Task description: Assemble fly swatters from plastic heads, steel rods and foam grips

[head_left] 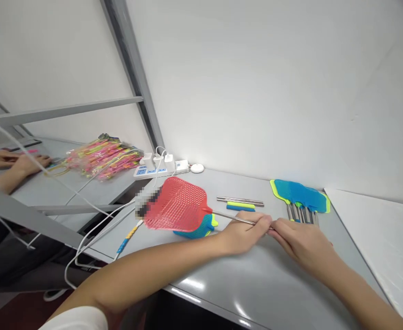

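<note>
A fly swatter (181, 206) with a red mesh head and a thin metal rod is held above the grey desk, its head pointing left. My left hand (246, 231) is closed around the rod. Close beside it, my right hand (302, 240) grips the rod's far end; what lies inside its fingers is hidden. Under the red head lie blue and yellow-green swatter heads (197, 230), partly covered. Behind my hands are metal rods (242, 200) beside a yellow-green sleeve (241, 204) and a blue sleeve (241, 208).
Blue and yellow-green fly swatters (296, 192) are stacked at the right. A power strip (153, 173) with chargers and white cables stands by the metal frame (133, 64). Beyond it are bagged colourful items (105, 158) and another person's hands (31, 164).
</note>
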Demonstrator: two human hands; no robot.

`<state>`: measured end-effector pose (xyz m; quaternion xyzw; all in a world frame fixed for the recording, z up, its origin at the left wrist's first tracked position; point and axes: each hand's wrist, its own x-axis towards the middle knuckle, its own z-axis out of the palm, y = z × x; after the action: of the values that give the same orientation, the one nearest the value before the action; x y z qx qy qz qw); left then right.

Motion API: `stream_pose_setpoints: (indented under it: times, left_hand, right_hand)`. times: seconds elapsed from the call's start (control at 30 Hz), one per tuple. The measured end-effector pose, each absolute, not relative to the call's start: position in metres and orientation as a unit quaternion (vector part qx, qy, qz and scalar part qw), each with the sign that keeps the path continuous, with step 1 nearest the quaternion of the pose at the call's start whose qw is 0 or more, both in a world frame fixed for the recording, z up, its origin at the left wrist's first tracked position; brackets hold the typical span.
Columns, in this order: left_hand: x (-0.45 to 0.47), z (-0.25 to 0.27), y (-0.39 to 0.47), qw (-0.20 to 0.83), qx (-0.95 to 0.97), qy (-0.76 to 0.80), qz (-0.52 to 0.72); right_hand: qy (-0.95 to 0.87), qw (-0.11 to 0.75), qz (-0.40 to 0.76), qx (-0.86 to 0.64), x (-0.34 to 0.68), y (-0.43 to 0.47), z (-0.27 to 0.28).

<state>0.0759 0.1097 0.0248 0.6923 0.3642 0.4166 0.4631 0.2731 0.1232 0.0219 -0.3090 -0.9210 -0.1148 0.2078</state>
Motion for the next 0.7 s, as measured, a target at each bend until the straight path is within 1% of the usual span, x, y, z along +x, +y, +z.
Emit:
stream_pose_setpoints:
  times: [0.2, 0.33, 0.5, 0.7]
  left_hand:
    - [0.048, 0.033, 0.120, 0.447, 0.670, 0.408, 0.431]
    - [0.029, 0.042, 0.134, 0.447, 0.624, 0.429, 0.476]
    - [0.014, 0.049, 0.146, 0.457, 0.573, 0.393, 0.556]
    - [0.015, 0.050, 0.152, 0.467, 0.528, 0.380, 0.598]
  right_hand:
    - [-0.910, 0.219, -0.113, -0.334, 0.272, 0.133, 0.032]
    - [-0.899, 0.190, -0.126, -0.374, 0.293, 0.145, 0.033]
    - [-0.889, 0.179, -0.144, -0.396, 0.315, 0.155, 0.036]
    - [-0.887, 0.193, -0.180, -0.380, 0.311, 0.148, 0.042]
